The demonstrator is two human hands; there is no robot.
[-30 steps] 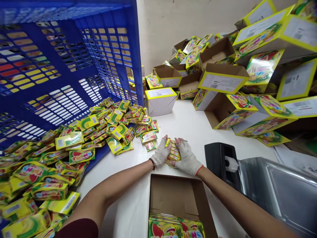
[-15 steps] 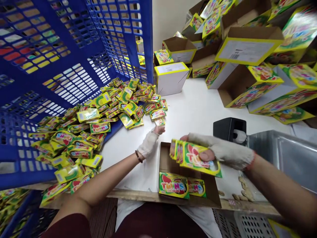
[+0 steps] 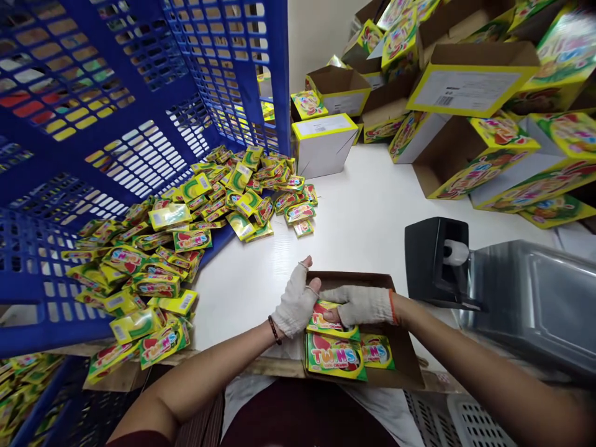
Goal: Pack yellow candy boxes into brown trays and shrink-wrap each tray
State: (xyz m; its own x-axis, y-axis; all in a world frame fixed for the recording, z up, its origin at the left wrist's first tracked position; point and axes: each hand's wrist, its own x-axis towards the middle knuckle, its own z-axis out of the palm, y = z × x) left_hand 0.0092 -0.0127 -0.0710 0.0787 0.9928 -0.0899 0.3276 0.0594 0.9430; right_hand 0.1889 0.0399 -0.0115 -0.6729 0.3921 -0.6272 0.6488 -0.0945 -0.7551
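Observation:
My right hand (image 3: 361, 307), in a fingerless white glove, grips a stack of small yellow-green TWINS packets (image 3: 326, 332), thumb on top. The stack is inside an open brown cardboard box (image 3: 405, 347) at the table's front edge. Below it in the box lie more TWINS packets (image 3: 336, 357), with another TWINS packet (image 3: 377, 351) to their right. My left hand (image 3: 295, 304), gloved the same way and with a beaded bracelet at the wrist, is at the box's left side, beside the stack. Its visible fingers are stretched out; it grips nothing that I can see.
A large blue plastic basket (image 3: 279, 74) lies tipped at left, with loose TWINS packets (image 3: 158, 285) spilling onto the white table. Printed cartons (image 3: 475, 81) are heaped at the back right. A black tape dispenser (image 3: 435, 257) and a shiny metal tray-like object (image 3: 535, 298) stand at right.
My right hand has lowered the stack of packets into the box, moving down and left. My left hand has moved right and down to the box's left side.

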